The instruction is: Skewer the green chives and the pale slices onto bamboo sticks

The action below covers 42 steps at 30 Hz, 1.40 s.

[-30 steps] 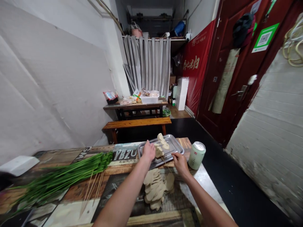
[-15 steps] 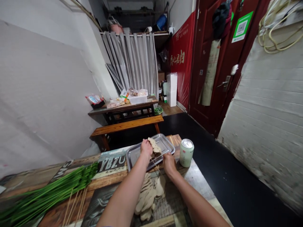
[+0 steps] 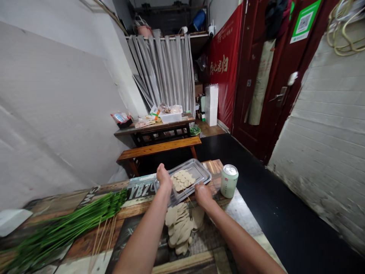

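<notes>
A shallow metal tray lies near the table's far edge. Pale, thin slices rest on it in overlapping rows, and thin wooden skewers stick out from them over the near rim. My left hand is closed at the tray's left end, thumb up; its other fingers are largely hidden. Curled at the near right rim is my right hand, its fingertips partly out of sight. Between my forearms, more pale slices lie in a fanned heap on the table.
A pale green can stands right of the tray. On the left are long green stalks and several loose skewers. Beyond the table come a wooden bench and another table with a white plastic tub.
My left hand has let go of the skewered slices, which now lie flat on the tray, and has moved left to the tray's end. My right hand stays by the near rim.
</notes>
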Each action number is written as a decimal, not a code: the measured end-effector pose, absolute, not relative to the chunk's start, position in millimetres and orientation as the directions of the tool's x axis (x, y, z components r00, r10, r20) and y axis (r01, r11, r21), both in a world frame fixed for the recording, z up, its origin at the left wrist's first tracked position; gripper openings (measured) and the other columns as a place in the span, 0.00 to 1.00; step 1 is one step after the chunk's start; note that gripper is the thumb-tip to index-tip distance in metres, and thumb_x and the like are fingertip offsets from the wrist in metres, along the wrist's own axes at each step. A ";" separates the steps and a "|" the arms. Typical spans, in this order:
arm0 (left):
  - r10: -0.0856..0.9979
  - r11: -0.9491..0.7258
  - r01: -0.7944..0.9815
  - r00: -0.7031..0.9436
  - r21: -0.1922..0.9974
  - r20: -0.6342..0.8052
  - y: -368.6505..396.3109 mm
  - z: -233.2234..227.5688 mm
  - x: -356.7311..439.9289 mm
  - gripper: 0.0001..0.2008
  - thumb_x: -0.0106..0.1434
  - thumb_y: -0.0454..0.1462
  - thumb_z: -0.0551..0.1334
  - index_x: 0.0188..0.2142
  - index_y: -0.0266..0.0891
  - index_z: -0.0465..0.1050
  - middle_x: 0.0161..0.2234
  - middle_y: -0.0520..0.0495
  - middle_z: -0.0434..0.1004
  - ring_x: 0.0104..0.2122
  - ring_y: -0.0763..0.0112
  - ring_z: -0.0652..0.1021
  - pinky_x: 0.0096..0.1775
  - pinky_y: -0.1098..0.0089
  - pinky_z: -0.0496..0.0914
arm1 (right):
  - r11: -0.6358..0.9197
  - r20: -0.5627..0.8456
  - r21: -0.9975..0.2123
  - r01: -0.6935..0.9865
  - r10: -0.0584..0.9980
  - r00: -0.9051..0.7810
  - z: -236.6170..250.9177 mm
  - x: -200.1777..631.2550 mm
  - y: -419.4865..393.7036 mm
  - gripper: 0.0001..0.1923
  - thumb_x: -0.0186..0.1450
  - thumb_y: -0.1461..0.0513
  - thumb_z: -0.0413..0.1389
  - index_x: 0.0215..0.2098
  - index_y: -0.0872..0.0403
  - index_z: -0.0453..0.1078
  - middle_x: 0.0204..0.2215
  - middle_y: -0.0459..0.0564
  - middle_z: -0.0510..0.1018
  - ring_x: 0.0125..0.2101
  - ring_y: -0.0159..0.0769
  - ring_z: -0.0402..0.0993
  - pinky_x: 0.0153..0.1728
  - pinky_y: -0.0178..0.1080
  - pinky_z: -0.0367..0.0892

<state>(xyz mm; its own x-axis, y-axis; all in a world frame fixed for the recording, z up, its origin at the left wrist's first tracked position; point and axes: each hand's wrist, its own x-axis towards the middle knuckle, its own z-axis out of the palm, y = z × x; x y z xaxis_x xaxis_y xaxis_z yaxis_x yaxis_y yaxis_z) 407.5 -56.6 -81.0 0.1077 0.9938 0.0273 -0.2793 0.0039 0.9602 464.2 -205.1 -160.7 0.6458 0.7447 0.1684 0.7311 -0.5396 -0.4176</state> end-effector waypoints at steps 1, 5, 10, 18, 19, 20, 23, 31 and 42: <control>0.996 -0.055 -0.262 0.055 0.963 0.071 -62.1 -70.8 391.4 0.13 0.58 0.36 0.52 0.42 0.37 0.65 0.50 0.45 0.65 0.52 0.69 0.63 0.54 0.65 0.53 | -0.530 0.200 -0.409 0.743 0.742 0.639 -159.0 461.2 -211.6 0.10 0.60 0.70 0.48 0.32 0.60 0.71 0.31 0.59 0.74 0.29 0.38 0.71 0.27 0.35 0.60; 0.827 -0.558 0.127 0.013 0.820 0.561 -96.2 -49.6 306.9 0.17 0.57 0.39 0.54 0.47 0.41 0.67 0.49 0.47 0.67 0.49 0.66 0.66 0.54 0.65 0.55 | -0.460 0.290 -0.392 0.797 0.760 0.582 -161.6 436.0 -253.0 0.11 0.63 0.65 0.47 0.30 0.55 0.71 0.31 0.54 0.73 0.35 0.38 0.67 0.33 0.34 0.58; 0.787 -0.615 0.396 0.369 0.682 0.495 -147.0 -86.4 224.1 0.15 0.54 0.41 0.58 0.41 0.41 0.72 0.42 0.46 0.74 0.43 0.62 0.72 0.47 0.63 0.64 | -0.406 0.276 -0.426 0.809 0.793 0.543 -177.5 401.3 -316.8 0.11 0.64 0.63 0.46 0.32 0.52 0.71 0.29 0.49 0.72 0.33 0.34 0.66 0.32 0.32 0.57; 0.628 -0.752 0.350 0.637 0.559 0.446 -226.3 -131.5 216.7 0.11 0.58 0.39 0.56 0.39 0.42 0.73 0.39 0.45 0.75 0.41 0.64 0.72 0.46 0.63 0.62 | -0.676 0.178 -0.214 0.706 0.683 0.708 -190.2 419.4 -388.4 0.11 0.61 0.68 0.48 0.36 0.55 0.71 0.32 0.54 0.72 0.35 0.41 0.64 0.33 0.37 0.54; 0.588 -0.788 0.359 0.681 0.500 0.438 -233.1 -130.6 225.3 0.11 0.59 0.38 0.55 0.38 0.42 0.73 0.38 0.45 0.75 0.41 0.64 0.72 0.45 0.62 0.61 | -0.680 0.167 -0.205 0.704 0.684 0.710 -190.6 423.2 -392.3 0.11 0.61 0.68 0.47 0.34 0.55 0.71 0.31 0.53 0.72 0.35 0.41 0.65 0.33 0.37 0.54; 0.555 -0.817 0.378 0.721 0.435 0.416 -238.5 -129.4 235.8 0.10 0.59 0.37 0.54 0.36 0.41 0.74 0.37 0.45 0.75 0.40 0.64 0.71 0.45 0.61 0.59 | -0.686 0.161 -0.200 0.700 0.682 0.714 -190.8 426.7 -394.8 0.11 0.62 0.68 0.47 0.32 0.56 0.71 0.30 0.53 0.72 0.35 0.40 0.65 0.32 0.36 0.54; 0.529 -0.847 0.471 0.791 0.246 0.308 -245.0 -127.8 273.0 0.08 0.57 0.37 0.56 0.31 0.39 0.74 0.33 0.43 0.73 0.39 0.61 0.68 0.43 0.59 0.55 | -0.711 0.133 -0.193 0.676 0.664 0.736 -190.9 435.3 -394.5 0.12 0.62 0.68 0.46 0.30 0.58 0.71 0.30 0.53 0.73 0.33 0.38 0.67 0.30 0.34 0.54; 0.711 -0.704 0.685 0.679 0.189 0.186 -222.3 -147.3 330.4 0.13 0.52 0.42 0.60 0.26 0.32 0.75 0.34 0.36 0.70 0.40 0.53 0.65 0.40 0.59 0.52 | -0.734 0.069 -0.217 0.643 0.646 0.760 -188.0 450.9 -385.5 0.11 0.62 0.64 0.48 0.30 0.58 0.71 0.29 0.52 0.76 0.30 0.34 0.71 0.26 0.32 0.55; 0.705 -0.661 0.502 0.669 0.558 0.235 -217.6 -150.6 325.7 0.07 0.51 0.33 0.59 0.19 0.34 0.71 0.25 0.41 0.71 0.36 0.59 0.69 0.40 0.64 0.54 | -0.720 0.043 -0.204 0.664 0.671 0.740 -187.3 443.8 -381.4 0.11 0.63 0.61 0.47 0.32 0.57 0.70 0.32 0.53 0.75 0.33 0.36 0.71 0.28 0.32 0.58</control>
<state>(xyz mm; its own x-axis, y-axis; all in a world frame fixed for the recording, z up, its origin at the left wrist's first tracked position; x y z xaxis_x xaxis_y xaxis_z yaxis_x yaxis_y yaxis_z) 325.7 -217.6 -150.6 0.6689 0.7054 0.2346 0.5018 -0.6612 0.5576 443.8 -381.4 -187.3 0.7404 0.6707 0.0433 0.6638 -0.7196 -0.2040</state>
